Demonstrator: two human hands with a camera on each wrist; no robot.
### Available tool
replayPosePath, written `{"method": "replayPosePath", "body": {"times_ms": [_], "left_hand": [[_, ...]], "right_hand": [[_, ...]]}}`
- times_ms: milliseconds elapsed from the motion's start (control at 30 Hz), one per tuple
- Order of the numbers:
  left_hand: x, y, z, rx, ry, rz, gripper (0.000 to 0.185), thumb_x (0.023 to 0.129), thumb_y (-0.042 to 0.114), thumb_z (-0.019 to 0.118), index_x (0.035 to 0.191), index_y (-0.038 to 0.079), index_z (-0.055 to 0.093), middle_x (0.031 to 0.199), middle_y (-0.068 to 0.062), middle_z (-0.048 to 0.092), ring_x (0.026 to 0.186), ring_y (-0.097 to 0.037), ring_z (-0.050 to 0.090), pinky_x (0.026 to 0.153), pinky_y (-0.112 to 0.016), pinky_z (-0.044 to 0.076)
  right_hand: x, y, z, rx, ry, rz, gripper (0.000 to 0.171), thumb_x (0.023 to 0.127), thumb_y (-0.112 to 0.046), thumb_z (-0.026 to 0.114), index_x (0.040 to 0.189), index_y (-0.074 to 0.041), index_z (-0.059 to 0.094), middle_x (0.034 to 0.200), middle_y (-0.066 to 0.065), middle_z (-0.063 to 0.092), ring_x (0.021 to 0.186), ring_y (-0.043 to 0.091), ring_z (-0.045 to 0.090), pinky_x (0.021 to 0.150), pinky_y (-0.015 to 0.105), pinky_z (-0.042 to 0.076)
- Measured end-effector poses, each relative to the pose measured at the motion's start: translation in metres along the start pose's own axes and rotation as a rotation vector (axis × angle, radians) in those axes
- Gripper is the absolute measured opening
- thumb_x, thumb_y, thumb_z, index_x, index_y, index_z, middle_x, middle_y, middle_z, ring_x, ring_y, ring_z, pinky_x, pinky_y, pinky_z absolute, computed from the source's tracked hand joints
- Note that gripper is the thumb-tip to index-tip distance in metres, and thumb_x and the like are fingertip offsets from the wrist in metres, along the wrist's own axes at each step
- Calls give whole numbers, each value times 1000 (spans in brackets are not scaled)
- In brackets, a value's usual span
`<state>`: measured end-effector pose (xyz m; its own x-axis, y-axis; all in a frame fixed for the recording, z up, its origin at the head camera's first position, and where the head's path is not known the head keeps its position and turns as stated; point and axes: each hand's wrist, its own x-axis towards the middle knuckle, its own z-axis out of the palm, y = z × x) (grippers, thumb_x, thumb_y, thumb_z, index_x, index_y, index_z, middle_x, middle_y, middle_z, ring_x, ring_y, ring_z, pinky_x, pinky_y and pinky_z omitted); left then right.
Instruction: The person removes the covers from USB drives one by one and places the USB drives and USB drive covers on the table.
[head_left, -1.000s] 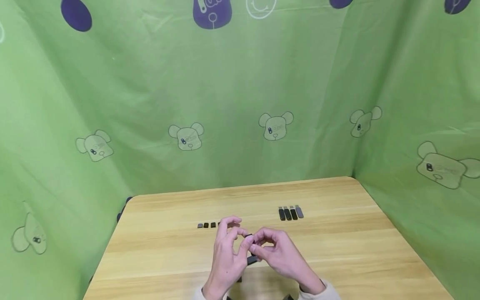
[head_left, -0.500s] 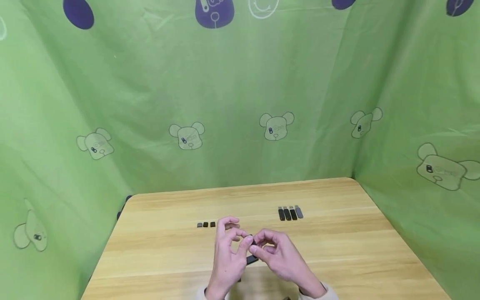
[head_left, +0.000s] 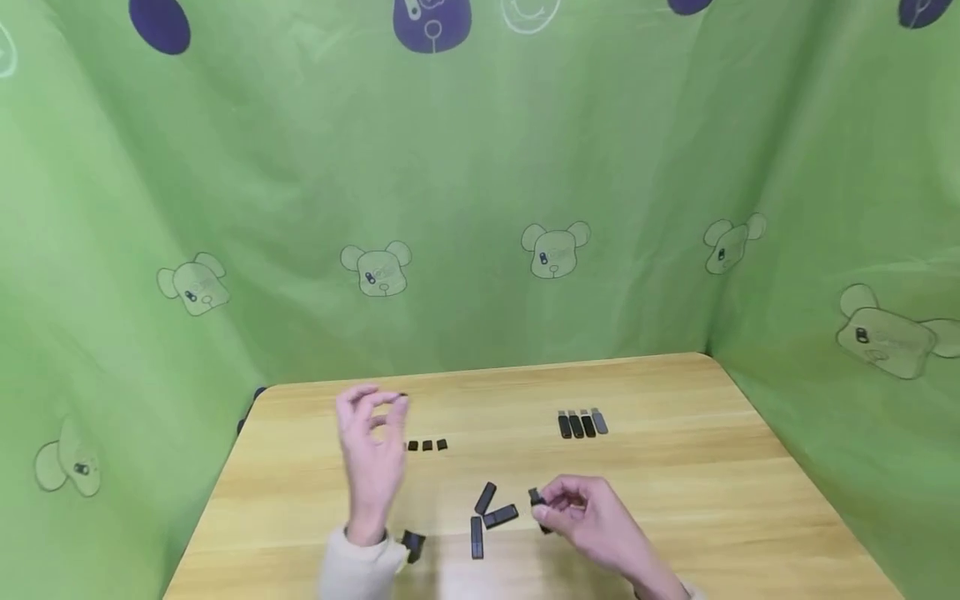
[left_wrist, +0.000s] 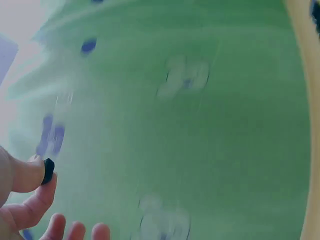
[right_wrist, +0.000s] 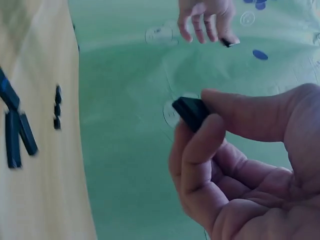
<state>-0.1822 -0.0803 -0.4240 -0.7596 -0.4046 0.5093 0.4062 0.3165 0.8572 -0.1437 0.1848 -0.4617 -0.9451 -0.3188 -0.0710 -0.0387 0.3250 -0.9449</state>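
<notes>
My left hand (head_left: pixel 372 458) is raised over the left part of the table, pinching a small black USB stick cap (left_wrist: pixel 48 171) between thumb and index finger. Lower on the right, my right hand (head_left: pixel 596 521) holds a black USB stick (head_left: pixel 536 497) between thumb and fingers, its metal plug pointing up and away. Three black USB sticks with their plugs covered lie loosely together between the hands: one tilted (head_left: pixel 486 497), one slanting sideways (head_left: pixel 501 516) and one lengthwise (head_left: pixel 477 538). Beyond them is a short row of small caps (head_left: pixel 427 445), its left end partly behind my left hand.
Several USB sticks (head_left: pixel 577 426) with bare metal plugs lie side by side at the back right of the wooden table (head_left: pixel 690 467). Green printed curtains (head_left: pixel 465 167) enclose the back and sides. A black device (head_left: pixel 412 546) sits at my left wrist.
My hands were together over the middle, working on one USB stick. Now the cap is off; my left hand has moved left and away with it, my right slightly right with the stick.
</notes>
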Motion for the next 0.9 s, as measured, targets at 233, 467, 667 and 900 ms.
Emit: {"method": "replayPosePath", "body": {"times_ms": [233,467,667,900], "left_hand": [[-18,-11,11,40,-123,9,3,92,17,74,95,15,74,96,-3,73,94,-11,58,78,-30,51],[-17,-17,11,54,-124,-25,7,94,23,73,96,17,74,84,1,73,82,-10,61,75,-25,51],[-12,-24,17,102,-149,-2,7,92,18,75,98,15,73,78,-1,72,68,-7,59,63,-22,47],[-7,-40,30,205,-251,14,7,93,12,72,100,11,73,78,-5,73,64,-7,58,61,-19,47]], "right_hand": [[25,-4,-18,-83,212,19,21,88,-20,78,102,-5,72,90,9,74,72,9,65,63,24,56],[48,-3,-39,-109,308,-6,23,91,-22,76,105,-4,72,88,11,74,67,11,64,60,27,57],[71,2,-54,-99,335,-68,30,94,-17,73,115,3,70,91,21,73,60,8,63,55,25,55],[96,9,-59,-168,305,-8,36,98,-7,65,130,9,61,100,27,71,69,16,66,57,25,55]]}}
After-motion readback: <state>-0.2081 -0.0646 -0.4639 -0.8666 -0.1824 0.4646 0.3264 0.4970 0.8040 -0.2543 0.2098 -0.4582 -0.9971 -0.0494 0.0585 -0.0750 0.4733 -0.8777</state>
